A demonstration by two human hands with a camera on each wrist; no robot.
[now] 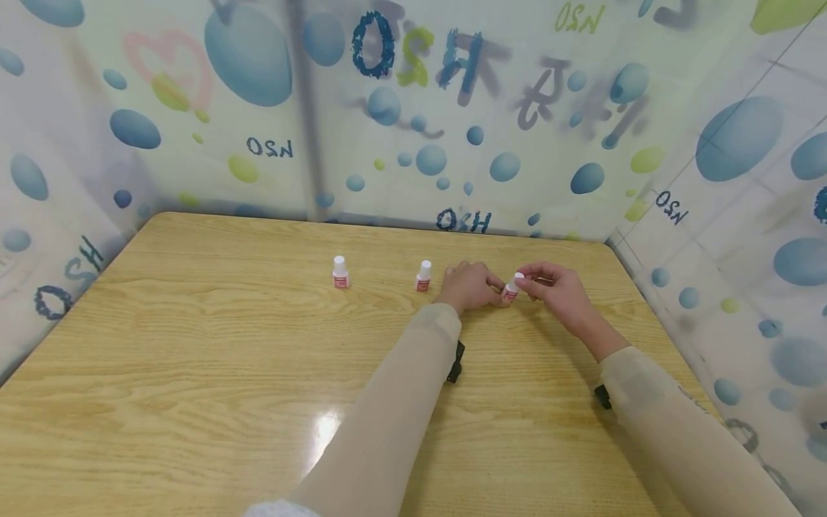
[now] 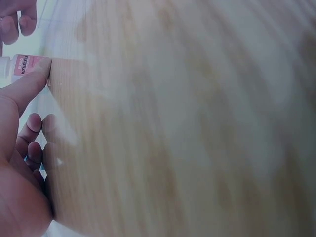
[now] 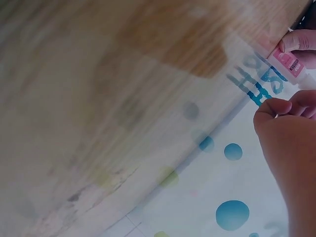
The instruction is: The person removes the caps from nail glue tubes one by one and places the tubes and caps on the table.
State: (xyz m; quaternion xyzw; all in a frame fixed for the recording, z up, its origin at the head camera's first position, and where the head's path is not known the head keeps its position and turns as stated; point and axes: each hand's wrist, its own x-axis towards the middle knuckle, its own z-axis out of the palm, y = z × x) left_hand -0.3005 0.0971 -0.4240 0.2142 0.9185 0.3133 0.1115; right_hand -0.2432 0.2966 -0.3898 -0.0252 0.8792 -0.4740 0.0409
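A small white bottle with a pink label (image 1: 510, 289) stands on the right half of the table, tilted a little in the head view. My left hand (image 1: 474, 285) pinches it low, the thumb pressing the label near the base in the left wrist view. The other left fingers (image 2: 32, 148) rest curled by the tabletop. From the right, my right hand (image 1: 561, 293) holds the white cap between thumb and fingertips. Two similar bottles stand upright farther left, one bottle (image 1: 423, 276) beside my left hand and another bottle (image 1: 340, 273) beyond it.
The wooden table (image 1: 213, 345) ends at a back wall sheet (image 1: 413, 194) printed with blue and green dots and letters. A similar side wall (image 1: 730, 287) runs along the right edge. Black straps (image 1: 456, 362) show at the wrists.
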